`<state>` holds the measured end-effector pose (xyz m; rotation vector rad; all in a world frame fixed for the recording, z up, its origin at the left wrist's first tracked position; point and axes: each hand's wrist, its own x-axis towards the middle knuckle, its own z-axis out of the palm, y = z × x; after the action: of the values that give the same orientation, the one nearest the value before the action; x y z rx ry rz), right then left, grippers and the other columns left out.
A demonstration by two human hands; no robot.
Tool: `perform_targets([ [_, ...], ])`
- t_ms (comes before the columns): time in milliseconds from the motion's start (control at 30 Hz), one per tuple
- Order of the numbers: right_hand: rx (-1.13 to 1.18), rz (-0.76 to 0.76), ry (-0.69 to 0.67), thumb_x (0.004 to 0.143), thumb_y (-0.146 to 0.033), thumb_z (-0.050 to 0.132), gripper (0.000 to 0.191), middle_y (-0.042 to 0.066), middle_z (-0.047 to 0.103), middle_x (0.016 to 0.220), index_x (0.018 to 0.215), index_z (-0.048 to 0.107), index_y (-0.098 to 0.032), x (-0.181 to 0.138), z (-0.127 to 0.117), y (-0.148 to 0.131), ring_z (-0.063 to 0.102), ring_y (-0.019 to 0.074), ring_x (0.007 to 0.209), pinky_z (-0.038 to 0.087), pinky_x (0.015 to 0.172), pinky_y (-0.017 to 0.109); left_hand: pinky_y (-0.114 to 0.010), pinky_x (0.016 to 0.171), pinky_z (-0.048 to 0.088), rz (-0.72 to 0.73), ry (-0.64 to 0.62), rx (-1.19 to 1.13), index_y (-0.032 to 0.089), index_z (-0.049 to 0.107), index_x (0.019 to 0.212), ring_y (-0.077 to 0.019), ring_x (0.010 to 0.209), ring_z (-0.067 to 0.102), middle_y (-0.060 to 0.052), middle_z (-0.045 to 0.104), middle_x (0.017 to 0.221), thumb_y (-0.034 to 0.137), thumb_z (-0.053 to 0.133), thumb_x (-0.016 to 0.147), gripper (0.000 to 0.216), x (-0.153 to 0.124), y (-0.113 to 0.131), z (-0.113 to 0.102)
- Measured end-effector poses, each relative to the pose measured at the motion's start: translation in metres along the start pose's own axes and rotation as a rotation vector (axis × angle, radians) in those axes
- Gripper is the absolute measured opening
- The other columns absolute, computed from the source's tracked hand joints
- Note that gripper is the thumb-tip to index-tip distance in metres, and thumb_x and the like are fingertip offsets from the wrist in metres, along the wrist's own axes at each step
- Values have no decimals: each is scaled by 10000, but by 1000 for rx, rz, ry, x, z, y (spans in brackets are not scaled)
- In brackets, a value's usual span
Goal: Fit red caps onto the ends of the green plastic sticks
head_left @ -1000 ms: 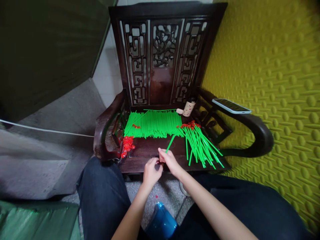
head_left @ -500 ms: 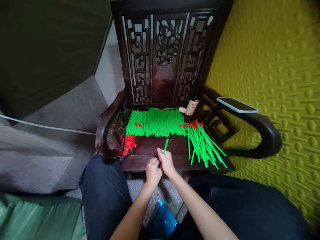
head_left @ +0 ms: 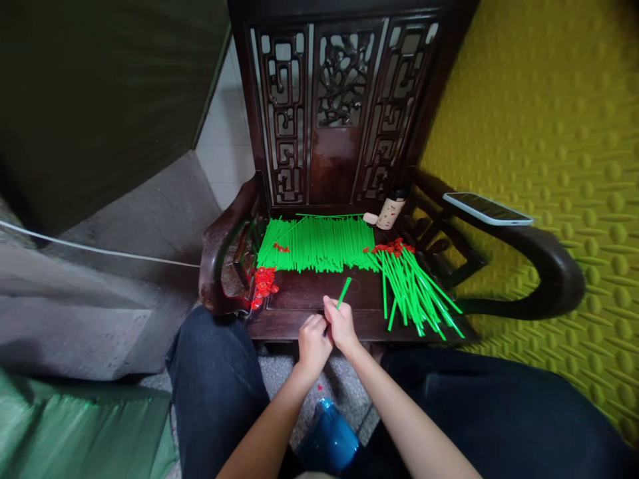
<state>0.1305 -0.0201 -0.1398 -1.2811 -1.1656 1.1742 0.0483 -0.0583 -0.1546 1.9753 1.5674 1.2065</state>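
Observation:
My right hand [head_left: 341, 324] is closed around a thin green plastic stick [head_left: 344, 293], whose upper end points up and to the right. Pressed against it, my left hand [head_left: 314, 342] has its fingers curled in; what they pinch is hidden. Both hands are above the front edge of the dark wooden chair seat [head_left: 309, 290]. Behind them lies a wide row of green sticks [head_left: 319, 243]. To the right, a fanned bundle of green sticks [head_left: 417, 293] has red pieces [head_left: 397, 247] at its far ends. A small heap of red plastic pieces [head_left: 264, 285] sits at the seat's left.
A patterned bottle [head_left: 391, 211] stands at the seat's back right, a pale cap [head_left: 370, 218] beside it. The right armrest [head_left: 554, 266] carries a phone [head_left: 486, 208]. A blue plastic container [head_left: 327, 436] is on the floor between the knees. A yellow textured surface [head_left: 549, 133] borders the right.
The view has shifted slightly, moving the scene a little to the right. The held stick leans further right; both hands stay together and closed.

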Motion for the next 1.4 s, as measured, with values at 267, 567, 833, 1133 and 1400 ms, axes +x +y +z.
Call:
perform_targets([
  [267,-22,-4,-3,908,-327,531,260,51,624,1022,1083,576,-140,1,-4,4,630,170,827,538,705,343,-323,691,469,-2,-4,-17,180,633,714,-201,736,568,-61,628,733,50,498,761,193,0,1,1],
  [567,-86,-102,-155,903,-312,539,236,49,625,1004,1067,577,-147,-1,-19,-24,624,165,827,531,719,347,-330,730,480,-53,-11,-89,172,664,750,-200,767,594,-62,645,753,95,538,771,149,5,5,-6],
  [833,-308,-176,-340,855,-294,614,173,20,655,872,901,626,-128,-2,-63,-38,634,160,803,517,764,370,-263,670,519,-132,-140,-347,186,709,805,-144,682,629,-25,675,760,87,626,697,168,19,1,-19],
  [1133,-547,-257,-338,895,-304,555,182,30,646,918,947,617,-141,-8,-59,-10,624,143,772,525,712,332,-326,767,557,-274,-103,-606,128,701,923,-179,812,673,-112,673,953,174,610,745,205,19,-10,-26],
  [1400,-578,-322,-206,899,-301,549,189,39,641,957,981,609,-142,-17,-58,0,626,153,809,527,735,348,-350,818,541,-241,-83,-659,177,667,1052,-199,916,646,-88,662,998,188,651,721,331,18,10,-33],
])
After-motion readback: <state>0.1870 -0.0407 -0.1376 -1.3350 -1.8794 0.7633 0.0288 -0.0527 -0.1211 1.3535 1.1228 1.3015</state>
